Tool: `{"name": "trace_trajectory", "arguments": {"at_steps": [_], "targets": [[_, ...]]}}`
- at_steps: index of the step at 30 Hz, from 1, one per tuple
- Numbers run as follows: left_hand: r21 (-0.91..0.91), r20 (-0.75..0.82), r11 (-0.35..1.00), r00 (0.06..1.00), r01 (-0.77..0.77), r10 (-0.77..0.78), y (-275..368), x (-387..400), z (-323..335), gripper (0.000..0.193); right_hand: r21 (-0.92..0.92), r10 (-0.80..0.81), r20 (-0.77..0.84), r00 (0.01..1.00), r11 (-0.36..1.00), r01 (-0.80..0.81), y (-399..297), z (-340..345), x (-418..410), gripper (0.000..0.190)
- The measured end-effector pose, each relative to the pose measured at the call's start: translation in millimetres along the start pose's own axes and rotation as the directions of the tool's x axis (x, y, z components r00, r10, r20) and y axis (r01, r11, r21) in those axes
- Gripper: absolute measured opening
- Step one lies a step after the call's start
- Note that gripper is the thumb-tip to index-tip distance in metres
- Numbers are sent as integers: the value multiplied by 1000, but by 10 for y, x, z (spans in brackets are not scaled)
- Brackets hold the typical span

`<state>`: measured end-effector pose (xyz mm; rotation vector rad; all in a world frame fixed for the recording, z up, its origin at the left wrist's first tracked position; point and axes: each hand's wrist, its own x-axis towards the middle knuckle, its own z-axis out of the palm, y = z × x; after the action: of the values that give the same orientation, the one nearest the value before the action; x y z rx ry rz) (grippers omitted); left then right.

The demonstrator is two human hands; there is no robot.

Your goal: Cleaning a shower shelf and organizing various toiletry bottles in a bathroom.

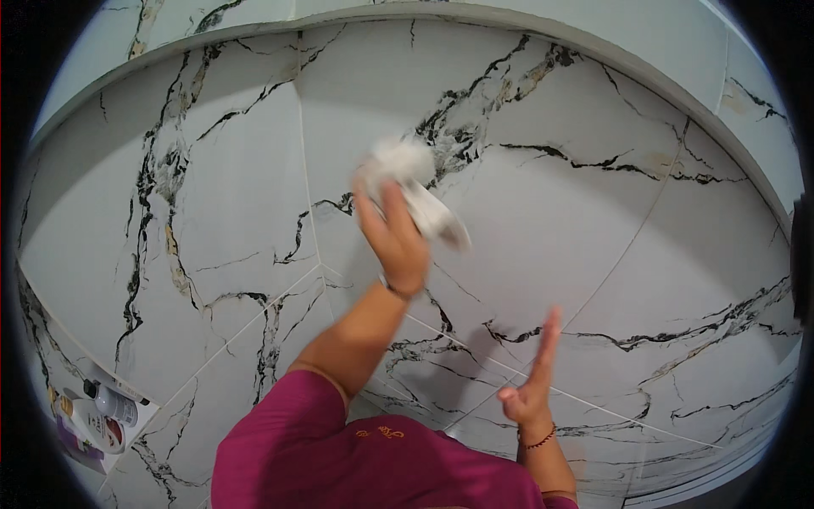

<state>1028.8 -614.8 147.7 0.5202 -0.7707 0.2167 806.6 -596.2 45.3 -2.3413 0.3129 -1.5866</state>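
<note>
My left hand (397,238) is raised against the white marble-patterned wall tiles (547,235), in the middle of the view. It grips a white cloth (439,216), bunched beyond the fingertips, with a loose end trailing down to the right. Cloth and fingers are blurred, and whether the cloth touches the tile all over cannot be told. Lower and to the right, my right hand (537,385) is held up with nothing in it, its fingers stretched out and seen edge-on, the thumb apart from them.
On a white corner shelf (141,423) at the lower left stand several bottles, among them a white bottle (95,423) and a grey one with a black cap (117,406). A ledge (394,11) runs across the top. A dark object (800,261) shows at the right rim.
</note>
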Motion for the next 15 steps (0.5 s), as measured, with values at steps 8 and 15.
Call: {"name": "trace_trajectory", "arguments": {"at_steps": [8, 15], "targets": [[498, -63, 862, 988, -91, 141, -566, 1643, 249, 43, -743, -150, -80, 985, 668, 41, 580, -337, -88, 59], [-217, 778, 474, 142, -853, 612, -27, 221, 838, 28, -920, -197, -33, 980, 390, 48, 692, -323, -109, 39]]}}
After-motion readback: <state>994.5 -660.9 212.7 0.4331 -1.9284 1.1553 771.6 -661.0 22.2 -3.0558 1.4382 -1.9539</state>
